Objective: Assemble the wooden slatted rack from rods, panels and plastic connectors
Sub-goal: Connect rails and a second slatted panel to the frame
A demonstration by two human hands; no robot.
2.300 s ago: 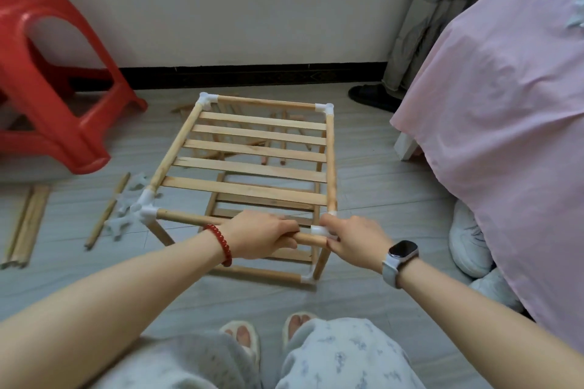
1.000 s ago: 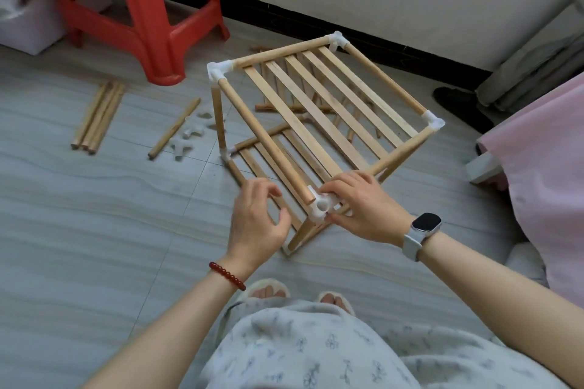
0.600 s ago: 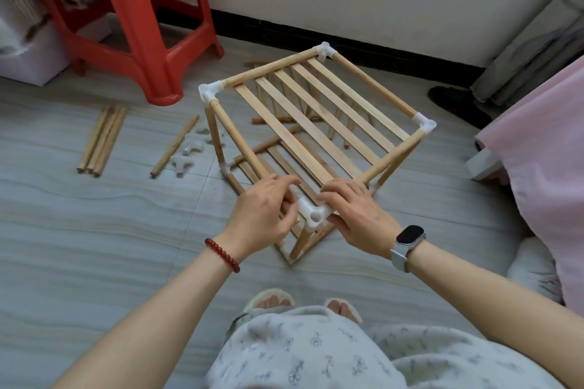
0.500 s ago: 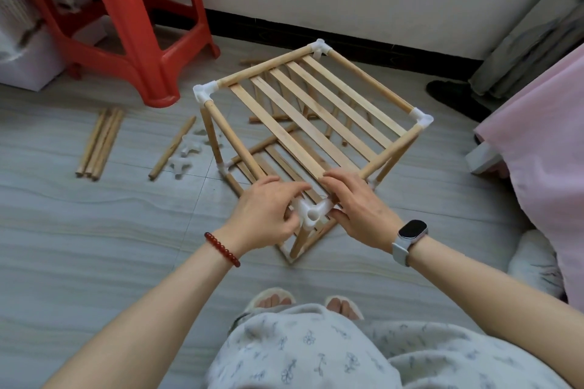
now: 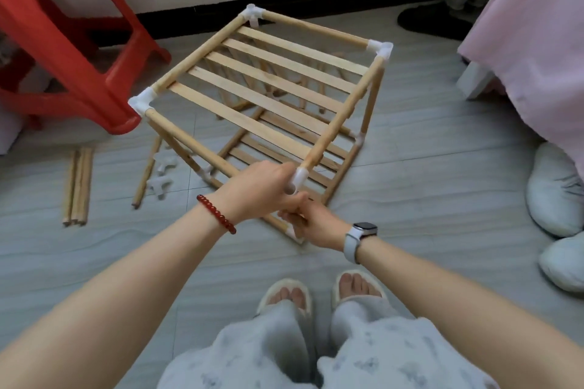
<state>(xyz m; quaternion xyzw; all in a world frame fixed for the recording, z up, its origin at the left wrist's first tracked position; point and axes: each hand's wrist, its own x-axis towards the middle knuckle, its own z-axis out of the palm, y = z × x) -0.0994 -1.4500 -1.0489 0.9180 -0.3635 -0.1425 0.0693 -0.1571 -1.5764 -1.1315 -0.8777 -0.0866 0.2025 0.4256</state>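
The near corner connector point(image 5: 298, 178) is being gripped by the left hand point(image 5: 262, 191), seemingly for seating; the upright rod point(image 5: 295, 210) beneath is being clasped by the right hand point(image 5: 311, 226), steadying the rack point(image 5: 268, 85).

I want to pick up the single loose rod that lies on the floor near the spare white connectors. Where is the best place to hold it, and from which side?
Probably pinch the loose rod near its middle, from above. It lies flat on the floor. The spare connectors crowd its right side and its far end runs up toward the rack, so come in from the left.
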